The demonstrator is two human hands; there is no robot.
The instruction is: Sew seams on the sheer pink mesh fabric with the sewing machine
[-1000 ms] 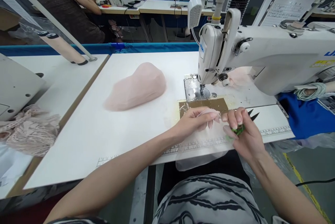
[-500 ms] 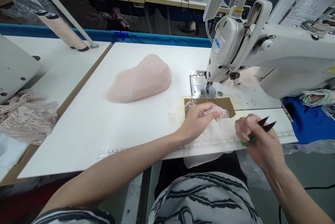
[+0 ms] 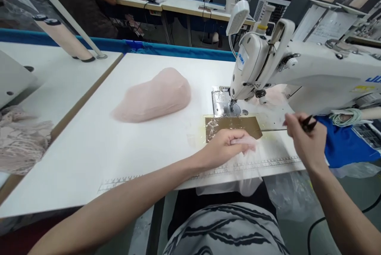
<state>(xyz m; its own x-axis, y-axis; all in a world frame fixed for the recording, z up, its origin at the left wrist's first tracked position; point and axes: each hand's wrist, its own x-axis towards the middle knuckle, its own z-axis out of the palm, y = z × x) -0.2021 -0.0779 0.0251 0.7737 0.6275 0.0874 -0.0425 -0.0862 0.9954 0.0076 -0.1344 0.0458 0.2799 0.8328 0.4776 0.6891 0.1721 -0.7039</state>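
My left hand [image 3: 228, 145] is closed on a thin, sheer pink fabric piece [image 3: 250, 143], just in front of the brown taped patch [image 3: 235, 126]. The fabric drapes over the table's front edge towards my lap. To the right, my right hand [image 3: 308, 140] is raised and wrapped round small thread snips [image 3: 308, 123], whose dark blades poke out above the fingers. Behind the left hand stands the sewing machine [image 3: 253, 64], its needle area over a shiny metal plate [image 3: 220, 102]. A pile of sheer pink fabric [image 3: 154, 95] lies on the table to the left.
A printed ruler strip [image 3: 268, 163] runs along the table's front edge. More pink fabric [image 3: 274, 95] lies behind the needle. Blue cloth [image 3: 347, 140] and a green cord coil [image 3: 345, 118] are at right. Bundled pale strips [image 3: 24, 140] lie far left. A person [image 3: 86, 4] sits beyond.
My right hand has moved right and up with the snips, away from the fabric. My left hand has come slightly nearer the table's front edge with the fabric. The view has shifted a little.
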